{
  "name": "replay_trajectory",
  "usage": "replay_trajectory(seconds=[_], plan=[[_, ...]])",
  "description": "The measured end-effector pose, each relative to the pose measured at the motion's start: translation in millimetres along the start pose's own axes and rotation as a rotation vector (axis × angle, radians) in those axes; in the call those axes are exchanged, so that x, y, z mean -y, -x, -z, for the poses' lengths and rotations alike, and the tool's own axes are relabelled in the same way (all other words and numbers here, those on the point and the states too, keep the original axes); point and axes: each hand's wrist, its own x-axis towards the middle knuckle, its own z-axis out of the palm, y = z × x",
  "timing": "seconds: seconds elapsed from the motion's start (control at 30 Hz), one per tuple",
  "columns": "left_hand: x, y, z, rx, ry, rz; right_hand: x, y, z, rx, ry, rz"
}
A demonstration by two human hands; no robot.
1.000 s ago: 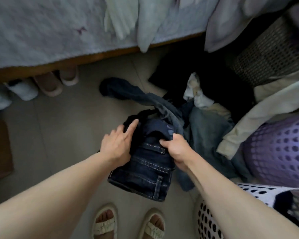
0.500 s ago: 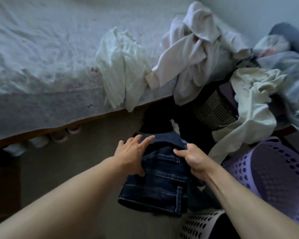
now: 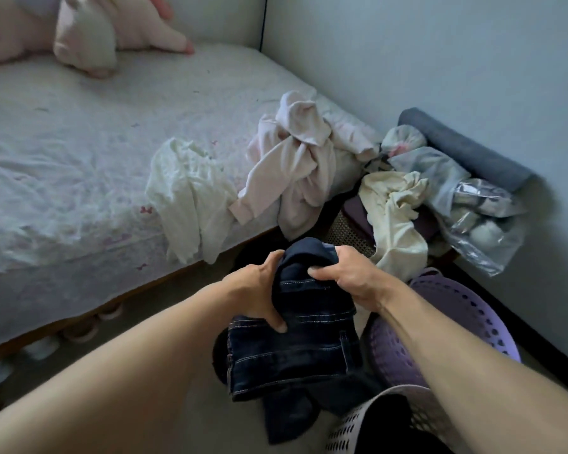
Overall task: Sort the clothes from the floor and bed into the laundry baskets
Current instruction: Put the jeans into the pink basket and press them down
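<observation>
Dark blue jeans (image 3: 295, 342) hang bunched in front of me, lifted off the floor. My left hand (image 3: 256, 293) grips their left side, thumb pressed on the denim. My right hand (image 3: 348, 276) grips the top fold from the right. A purple perforated basket (image 3: 473, 326) stands just right of the jeans, under my right forearm. A white perforated basket (image 3: 351, 424) with something dark inside sits at the bottom edge. On the bed (image 3: 79, 178) lie a white garment (image 3: 191, 194) and a pale pink garment (image 3: 295, 165), both hanging over its edge.
A cream garment (image 3: 394, 217) drapes over a dark woven basket (image 3: 341, 234) beside the bed's corner. Clear plastic bags (image 3: 479, 224) and a grey roll (image 3: 466, 152) lie against the wall at right. Pink plush toys (image 3: 89, 34) sit at the bed's far end. Slippers (image 3: 79, 332) rest under the bed.
Both hands have raised the jeans off the floor and closed tighter on them. My view has tilted up, showing more of the bed and wall.
</observation>
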Motion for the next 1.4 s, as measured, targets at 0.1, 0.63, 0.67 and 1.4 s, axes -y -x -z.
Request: replay_trajectory(seconds=[0.1, 0.63, 0.67, 1.4], plan=[[-22, 18, 27, -0.052, -0.052, -0.056, 34, 27, 9, -0.040, 0.025, 0.049], [-153, 75, 129, -0.486, 0.017, -0.421, 155, 153, 63, -0.532, 0.320, 0.256], [-160, 76, 132, -0.514, -0.004, -0.432, 157, 158, 65, -0.570, 0.343, 0.268], [-394, 168, 133, -0.580, 0.025, -0.828, 184, 383, 164, -1.211, 0.722, 0.313]])
